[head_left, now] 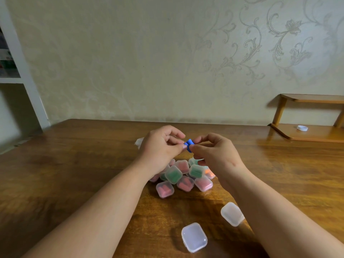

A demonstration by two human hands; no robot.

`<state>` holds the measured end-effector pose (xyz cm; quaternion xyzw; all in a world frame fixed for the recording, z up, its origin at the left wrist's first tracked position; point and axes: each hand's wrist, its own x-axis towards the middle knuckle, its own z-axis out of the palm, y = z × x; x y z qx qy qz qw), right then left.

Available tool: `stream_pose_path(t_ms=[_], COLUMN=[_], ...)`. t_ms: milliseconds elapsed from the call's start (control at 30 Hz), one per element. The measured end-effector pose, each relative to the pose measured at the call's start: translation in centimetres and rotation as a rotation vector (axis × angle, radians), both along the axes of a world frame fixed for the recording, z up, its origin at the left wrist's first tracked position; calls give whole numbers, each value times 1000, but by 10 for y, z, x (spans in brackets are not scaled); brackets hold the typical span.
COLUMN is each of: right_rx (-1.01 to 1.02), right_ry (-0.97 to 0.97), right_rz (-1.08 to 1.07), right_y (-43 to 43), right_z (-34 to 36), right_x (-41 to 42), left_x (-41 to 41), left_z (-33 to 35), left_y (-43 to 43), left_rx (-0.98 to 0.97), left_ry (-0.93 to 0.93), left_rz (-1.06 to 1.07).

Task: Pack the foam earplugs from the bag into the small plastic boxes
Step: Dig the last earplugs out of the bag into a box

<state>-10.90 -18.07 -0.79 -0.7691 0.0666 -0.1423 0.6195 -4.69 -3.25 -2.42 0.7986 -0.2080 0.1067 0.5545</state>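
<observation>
Pinching blue earplugs (189, 145) together at frame centre, the left hand (163, 144) and right hand (214, 155) hover over a pile of filled boxes (183, 175), so much seems done; two empty-looking boxes (194, 237) wait lower right, and the bag (139, 141) is mostly hidden behind the left hand.

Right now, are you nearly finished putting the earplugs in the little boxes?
Done: a pile of filled boxes already holds pink, green and orange earplugs. In hand: the left hand and right hand pinch blue earplugs together. Left: two empty boxes lie near you; the bag is mostly hidden, so I cannot tell what remains.
</observation>
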Motion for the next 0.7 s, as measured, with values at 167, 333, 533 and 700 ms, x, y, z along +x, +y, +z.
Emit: stream_pose_path(t_ms=[167,333,533,700], right_rx=[82,-30,-50,-86], right_ry=[-17,-19,-48,-53], right_rz=[-27,-97,-148,-148], right_y=[-3,-6,-8,-7], right_z=[2,-1,-2,-2], right_x=[1,5,6,6], left_x=[-3,-17,-39,-47], left_z=[4,26,43,40], left_y=[0,11,7,-2], left_rx=[49,190,731,967], left_ry=[-35,31,214,217], left_rz=[-34,-208,-662,-778])
